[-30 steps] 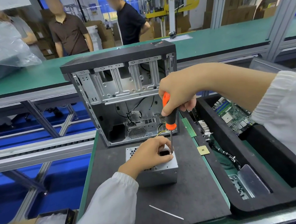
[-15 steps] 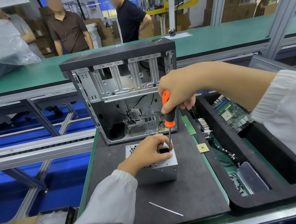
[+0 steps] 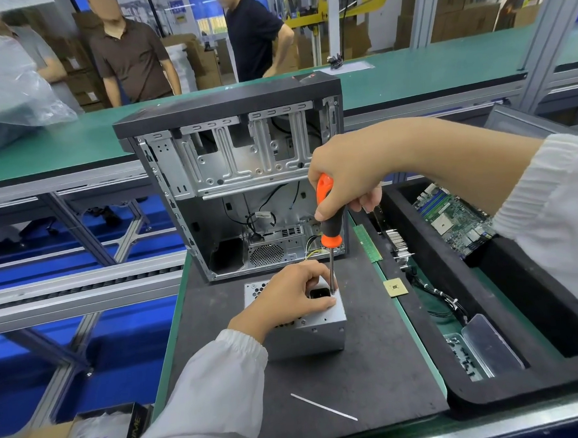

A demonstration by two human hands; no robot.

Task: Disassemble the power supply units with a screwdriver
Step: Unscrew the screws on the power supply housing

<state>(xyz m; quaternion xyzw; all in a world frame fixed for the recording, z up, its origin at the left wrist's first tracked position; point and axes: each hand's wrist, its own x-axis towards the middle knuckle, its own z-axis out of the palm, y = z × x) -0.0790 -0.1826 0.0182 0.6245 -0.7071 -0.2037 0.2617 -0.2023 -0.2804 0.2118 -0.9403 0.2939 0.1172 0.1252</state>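
Note:
A small silver power supply unit (image 3: 316, 335) stands on the dark mat (image 3: 357, 367) in front of me. My left hand (image 3: 290, 295) grips its top, fingers curled over the upper face beside the black power socket. My right hand (image 3: 346, 178) grips the orange and black handle of a screwdriver (image 3: 330, 223), held upright. Its metal shaft runs straight down and the tip meets the unit's top face near the right edge, next to my left fingertips. The screw under the tip is too small to make out.
An open computer case (image 3: 231, 188) stands upright just behind the unit. A black foam tray (image 3: 489, 308) at the right holds a motherboard (image 3: 453, 219), cables and metal parts. A memory stick (image 3: 367, 242), a CPU chip (image 3: 395, 286) and a white strip (image 3: 323, 407) lie on the mat. People stand beyond the green conveyor (image 3: 424, 71).
Both hands keep their grips on the unit and the screwdriver. The screwdriver stays upright on the unit's top; only a slight shift of the view shows.

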